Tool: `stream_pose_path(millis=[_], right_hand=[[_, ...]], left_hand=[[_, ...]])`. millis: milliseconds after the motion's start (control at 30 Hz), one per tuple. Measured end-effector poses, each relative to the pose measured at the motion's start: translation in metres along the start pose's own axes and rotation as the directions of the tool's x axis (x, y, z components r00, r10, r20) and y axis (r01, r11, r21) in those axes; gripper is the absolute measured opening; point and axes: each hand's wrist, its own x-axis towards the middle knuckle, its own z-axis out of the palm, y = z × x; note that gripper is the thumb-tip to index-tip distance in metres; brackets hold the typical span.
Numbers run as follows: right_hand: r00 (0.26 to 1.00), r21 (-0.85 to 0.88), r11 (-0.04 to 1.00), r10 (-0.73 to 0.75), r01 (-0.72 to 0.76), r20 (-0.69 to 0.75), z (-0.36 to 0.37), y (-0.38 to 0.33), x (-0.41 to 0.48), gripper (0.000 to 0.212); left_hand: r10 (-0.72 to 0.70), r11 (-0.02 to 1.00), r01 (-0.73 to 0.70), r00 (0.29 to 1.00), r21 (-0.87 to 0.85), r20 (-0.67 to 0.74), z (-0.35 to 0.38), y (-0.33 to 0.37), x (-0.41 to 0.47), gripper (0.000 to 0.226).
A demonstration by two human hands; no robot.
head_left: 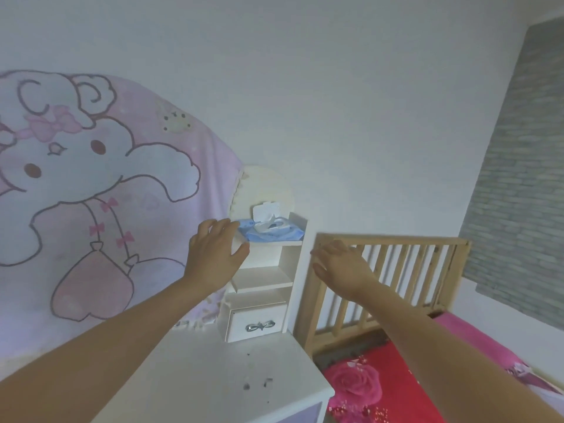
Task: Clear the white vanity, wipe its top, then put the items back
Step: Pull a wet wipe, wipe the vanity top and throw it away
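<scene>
The white vanity [219,377] fills the lower middle, its top bare apart from a few dark specks. At its back stands a white shelf unit [274,282] with a small drawer [258,325] at the bottom. On the top shelf lies a blue pack of wet wipes [271,232] with its white lid flipped up. My left hand [213,251] is raised in front of the shelf's left side, fingers spread, fingertips close to the pack's left end, holding nothing. My right hand [338,265] hovers to the right of the shelf, fingers relaxed, in front of the wooden rail.
A wooden slatted bed rail [396,270] stands right of the vanity, with a red and pink floral bedspread [381,383] below it. A pink cartoon-print cloth [91,193] hangs on the left. A round cream panel [265,187] rises behind the shelf.
</scene>
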Motion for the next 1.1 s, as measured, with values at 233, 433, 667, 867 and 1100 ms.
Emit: stream_pose_path(millis=[233, 433, 667, 867, 1100], right_hand=[[0.999, 0.053, 0.998, 0.026, -0.028, 0.029, 0.055, 0.032, 0.105, 0.039], [0.998, 0.184, 0.981, 0.058, -0.064, 0.039, 0.116, 0.056, 0.163, 0.039], [0.992, 0.325, 0.94, -0.073, 0.104, -0.104, 0.155, 0.089, 0.26, 0.036], [0.963, 0.368, 0.891, -0.26, 0.267, -0.07, 0.184, 0.111, 0.351, 0.032], [0.9, 0.333, 0.837, -0.421, 0.435, -0.116, 0.208, 0.11, 0.411, 0.035]], left_hand=[[-0.072, 0.992, 0.077, 0.996, -0.096, 0.062, 0.095, -0.031, 0.088, 0.039], [-0.083, 0.996, 0.081, 0.984, 0.024, 0.159, 0.175, -0.05, 0.125, 0.042], [-0.111, 0.991, 0.109, 0.993, 0.073, 0.035, 0.224, -0.053, 0.191, 0.041], [-0.177, 0.94, 0.166, 0.984, 0.297, 0.01, 0.258, -0.061, 0.243, 0.094], [-0.295, 0.911, 0.275, 0.955, 0.308, 0.018, 0.293, -0.082, 0.243, 0.094]])
